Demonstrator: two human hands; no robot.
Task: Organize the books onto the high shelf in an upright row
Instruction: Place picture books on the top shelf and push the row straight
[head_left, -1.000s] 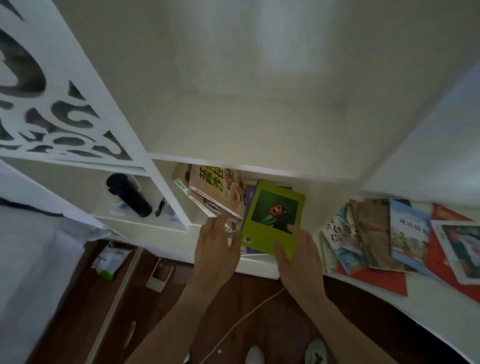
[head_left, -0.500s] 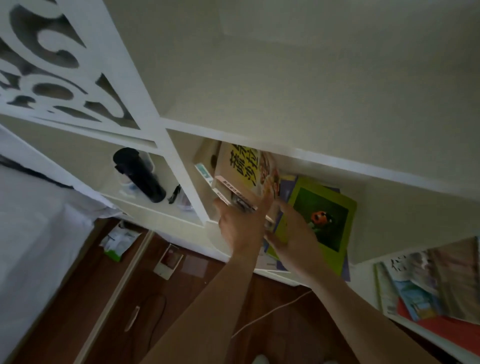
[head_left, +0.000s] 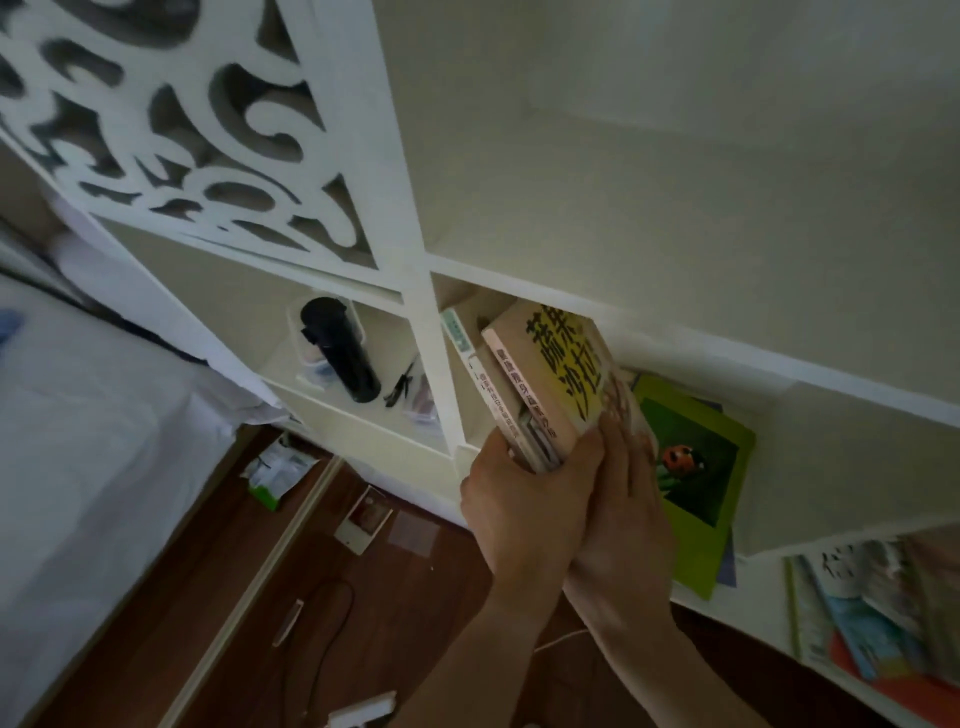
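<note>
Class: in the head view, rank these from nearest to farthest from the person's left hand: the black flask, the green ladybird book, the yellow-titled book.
1. Yellow-titled book: gripped by the left hand.
2. Green ladybird book: just right, behind the right hand.
3. Black flask: left compartment.

Dim, even light; I see soft blur throughout, strongest below the right hand (head_left: 621, 525), with wide-angle bending of shelf edges (head_left: 727, 343) above it.

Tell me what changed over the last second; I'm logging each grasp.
Both hands left the green ladybird book and closed on the leaning stack to its left: the left hand now grips its lower spines, the right hand presses flat on its yellow cover. The green book, black flask and high shelf stayed as they were.
</note>
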